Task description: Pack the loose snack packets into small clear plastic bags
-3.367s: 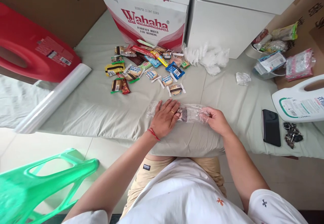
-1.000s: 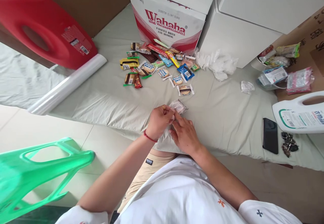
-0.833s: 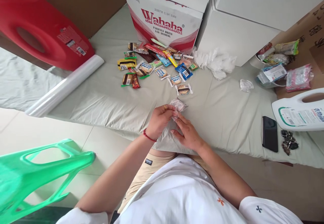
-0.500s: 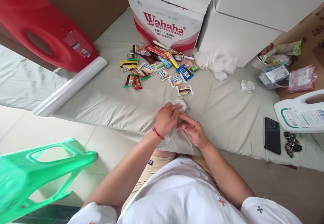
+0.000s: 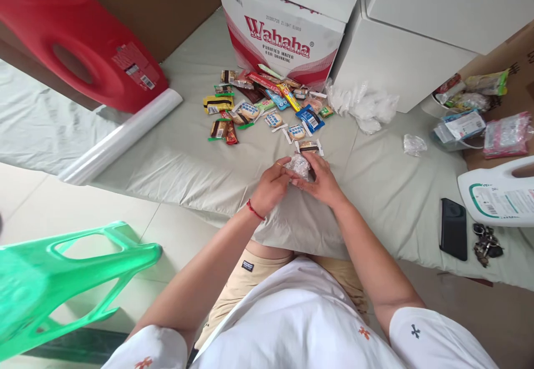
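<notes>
Packet (image 5: 299,167), small, crinkled; clear, glossy wrapping

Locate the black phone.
In the head view, the black phone lies toward the right, left of the keys and nearer the bottom edge than the white jug.

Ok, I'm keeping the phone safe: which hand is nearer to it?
Right. The right hand is left of the phone, touching the wrapped packet; the left hand is farther left, touching it too.

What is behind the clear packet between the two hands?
Behind the packet lies a wrapped snack; the right hand appears to cover part of its near edge, which cannot be seen.
</notes>
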The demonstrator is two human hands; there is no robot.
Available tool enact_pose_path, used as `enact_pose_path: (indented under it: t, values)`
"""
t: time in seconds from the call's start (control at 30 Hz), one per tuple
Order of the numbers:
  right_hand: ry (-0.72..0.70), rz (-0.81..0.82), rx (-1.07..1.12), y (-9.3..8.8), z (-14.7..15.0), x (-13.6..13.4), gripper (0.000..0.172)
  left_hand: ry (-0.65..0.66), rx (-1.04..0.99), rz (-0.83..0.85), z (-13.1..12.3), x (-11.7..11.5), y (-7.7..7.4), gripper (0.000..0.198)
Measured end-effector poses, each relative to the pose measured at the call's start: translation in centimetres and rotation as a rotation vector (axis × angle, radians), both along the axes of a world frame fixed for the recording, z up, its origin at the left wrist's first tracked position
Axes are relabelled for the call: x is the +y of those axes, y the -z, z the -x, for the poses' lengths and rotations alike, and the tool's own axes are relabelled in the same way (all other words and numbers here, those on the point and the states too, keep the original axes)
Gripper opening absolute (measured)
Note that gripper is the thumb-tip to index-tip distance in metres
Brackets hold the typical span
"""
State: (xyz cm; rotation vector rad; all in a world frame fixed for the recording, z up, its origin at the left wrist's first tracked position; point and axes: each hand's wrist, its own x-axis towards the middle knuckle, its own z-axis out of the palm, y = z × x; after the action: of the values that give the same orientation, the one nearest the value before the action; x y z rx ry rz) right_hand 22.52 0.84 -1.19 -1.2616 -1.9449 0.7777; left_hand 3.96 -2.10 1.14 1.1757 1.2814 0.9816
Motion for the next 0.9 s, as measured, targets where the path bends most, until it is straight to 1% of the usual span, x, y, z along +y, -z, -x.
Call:
enact_pose_path:
  t: [0.07, 0.1, 0.13, 0.2, 0.27, 0.3, 0.33, 0.4, 0.43, 0.5, 0.63, 0.73, 0.8, 0.83, 0.9]
  values:
    - [0.028, 0.058, 0.094, 0.6, 0.1, 0.4, 0.064, -0.015, -0.109, 0.036, 0.4, -0.2, 0.2, 0.066]
    - [0.062, 0.101, 0.165, 0.8, 0.0, 0.5, 0.057, -0.022, -0.133, 0.024, 0.6, -0.3, 0.4, 0.065]
    - [0.098, 0.148, 0.235, 1.1, 0.0, 0.5, 0.051, -0.058, -0.123, -0.006, 0.8, -0.3, 0.5, 0.062]
    - [0.143, 0.230, 0.344, 1.6, -0.1, 0.6, 0.046, -0.151, -0.004, -0.093, 1.1, -0.3, 0.8, 0.054]
    - [0.153, 0.276, 0.408, 1.8, -0.1, 0.7, 0.045, -0.196, 0.198, -0.158, 1.2, 0.0, 1.1, 0.057]
    - [0.155, 0.284, 0.435, 1.8, -0.1, 0.7, 0.045, -0.173, 0.311, -0.177, 1.1, 0.3, 1.3, 0.061]
    - [0.157, 0.282, 0.462, 1.8, 0.0, 0.6, 0.044, -0.120, 0.416, -0.190, 0.9, 0.5, 1.4, 0.064]
    - [0.156, 0.259, 0.518, 1.6, 0.3, 0.4, 0.041, 0.021, 0.576, -0.205, 0.3, 0.9, 1.5, 0.062]
    - [0.151, 0.243, 0.547, 1.5, 0.4, 0.2, 0.039, 0.076, 0.630, -0.217, 0.0, 1.1, 1.5, 0.059]
    - [0.142, 0.224, 0.596, 1.3, 0.6, -0.3, 0.037, 0.121, 0.680, -0.242, -0.5, 1.2, 1.4, 0.054]
    - [0.168, 0.283, 0.604, 0.9, 0.8, -1.0, 0.039, 0.117, 0.630, -0.209, -0.9, 0.7, 1.1, 0.032]
    - [0.193, 0.311, 0.595, 0.8, 0.8, -1.1, 0.038, 0.048, 0.557, -0.167, -0.9, 0.3, 0.9, 0.034]
    - [0.205, 0.314, 0.619, 0.8, 0.7, -1.1, 0.037, -0.012, 0.463, -0.146, -0.8, 0.0, 0.6, 0.036]
    - [0.214, 0.317, 0.630, 0.8, 0.6, -1.0, 0.037, -0.014, 0.391, -0.118, -0.8, -0.1, 0.5, 0.037]
    - [0.241, 0.317, 0.639, 0.7, 0.5, -1.0, 0.036, 0.057, 0.238, -0.049, -0.8, -0.5, 0.2, 0.039]
